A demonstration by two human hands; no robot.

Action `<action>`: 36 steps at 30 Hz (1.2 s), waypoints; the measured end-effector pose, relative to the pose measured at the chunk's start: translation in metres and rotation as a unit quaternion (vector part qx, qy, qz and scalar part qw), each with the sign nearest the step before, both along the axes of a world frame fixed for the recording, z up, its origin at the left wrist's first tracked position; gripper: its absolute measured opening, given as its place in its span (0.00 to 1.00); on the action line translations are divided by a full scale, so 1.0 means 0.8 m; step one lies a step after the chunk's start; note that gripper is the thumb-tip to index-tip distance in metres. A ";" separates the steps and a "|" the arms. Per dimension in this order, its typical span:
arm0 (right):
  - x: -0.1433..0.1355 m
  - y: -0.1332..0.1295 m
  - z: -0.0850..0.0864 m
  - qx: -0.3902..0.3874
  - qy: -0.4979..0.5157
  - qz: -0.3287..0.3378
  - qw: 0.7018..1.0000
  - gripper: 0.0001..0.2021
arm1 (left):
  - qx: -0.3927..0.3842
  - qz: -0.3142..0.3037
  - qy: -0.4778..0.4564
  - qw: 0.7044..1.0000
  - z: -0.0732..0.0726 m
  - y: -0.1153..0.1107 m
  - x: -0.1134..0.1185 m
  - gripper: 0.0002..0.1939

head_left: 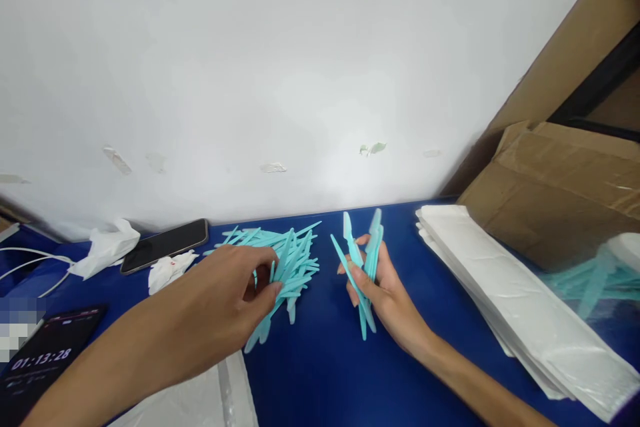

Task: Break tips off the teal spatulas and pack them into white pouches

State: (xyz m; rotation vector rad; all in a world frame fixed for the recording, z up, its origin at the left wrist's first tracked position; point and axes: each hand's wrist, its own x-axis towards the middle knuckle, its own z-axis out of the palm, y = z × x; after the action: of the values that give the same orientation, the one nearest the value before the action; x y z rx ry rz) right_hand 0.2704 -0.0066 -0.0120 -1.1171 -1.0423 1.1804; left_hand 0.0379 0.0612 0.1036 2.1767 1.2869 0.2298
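Right hand [383, 287] is clamped on a small bunch of teal sticks [371, 260], thumb across the front, with the bunch kinda splayed: a few pale, wider ends point up, and one stick leans off to the left. Left hand [235, 293] is over at the pile [303, 267], thumb and index finger curled in a pinch right at its near side, a couple of sticks poking out above and below the fingers. Can't really tell if it's got a firm grip on those. The pile's a messy heap on the blue table [310, 373], pretty close to the wall [320, 67], and there's bare blue between it and the right hand. Under the left forearm there's a white packet [235, 383]. Further left: a crumpled tissue [170, 271], a dark phone [167, 245], another tissue [107, 250] by a white cable [50, 253], and a timer phone [45, 360] reading 01:13:28. Over on the right, a stack of flat white bags [520, 307] lies at a slant, then a blurry clear bag [595, 273] with more teal stuff inside, and a cardboard box [560, 180] behind.
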 end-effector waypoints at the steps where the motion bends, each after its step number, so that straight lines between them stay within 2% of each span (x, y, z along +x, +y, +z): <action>1: -0.001 -0.001 0.001 0.000 0.002 0.007 1.000 0.18 | -0.024 -0.014 0.018 0.999 0.006 -0.003 0.004 0.13; 4: -0.004 -0.003 0.003 -0.004 -0.009 0.024 1.000 0.21 | -0.109 -0.040 0.043 0.992 0.010 -0.007 0.020 0.14; 6: -0.004 -0.004 0.004 -0.005 -0.018 0.038 0.999 0.19 | -0.156 -0.042 0.024 0.986 0.002 -0.005 0.029 0.14; 8: -0.005 -0.004 0.004 -0.007 -0.017 0.044 0.999 0.18 | -0.169 -0.046 0.007 0.985 -0.012 -0.001 0.036 0.15; 13: -0.006 -0.004 -0.002 -0.008 -0.006 0.038 0.999 0.17 | -0.175 -0.049 -0.045 0.982 -0.044 0.003 0.050 0.13; 19: -0.006 -0.002 0.000 0.006 0.008 0.038 0.999 0.18 | -0.140 -0.044 -0.115 0.983 -0.059 -0.008 0.071 0.12; 25: -0.005 0.003 0.001 0.000 0.005 0.041 0.999 0.15 | -0.059 -0.044 -0.117 0.990 -0.079 -0.013 0.077 0.10; 29: -0.003 0.003 0.002 0.000 0.015 0.031 0.999 0.13 | -0.143 -0.038 -0.144 0.978 -0.090 -0.011 0.078 0.08; 32: 0.001 0.002 0.008 0.003 -0.007 0.006 1.000 0.13 | -0.223 -0.004 -0.180 0.958 -0.088 -0.008 0.079 0.09; 34: 0.007 0.002 0.013 0.009 -0.038 0.001 0.999 0.13 | -0.298 0.028 -0.227 0.927 -0.082 -0.006 0.079 0.11; 36: 0.015 0.002 0.018 0.035 -0.095 0.002 0.995 0.11 | -0.400 0.054 -0.280 0.871 -0.076 -0.004 0.078 0.10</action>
State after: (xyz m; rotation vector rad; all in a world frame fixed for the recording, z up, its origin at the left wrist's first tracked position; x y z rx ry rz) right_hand 0.2826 -0.0051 0.0025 -1.1890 -1.2219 1.0479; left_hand 0.1002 0.0579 0.0426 1.2040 0.9233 0.2797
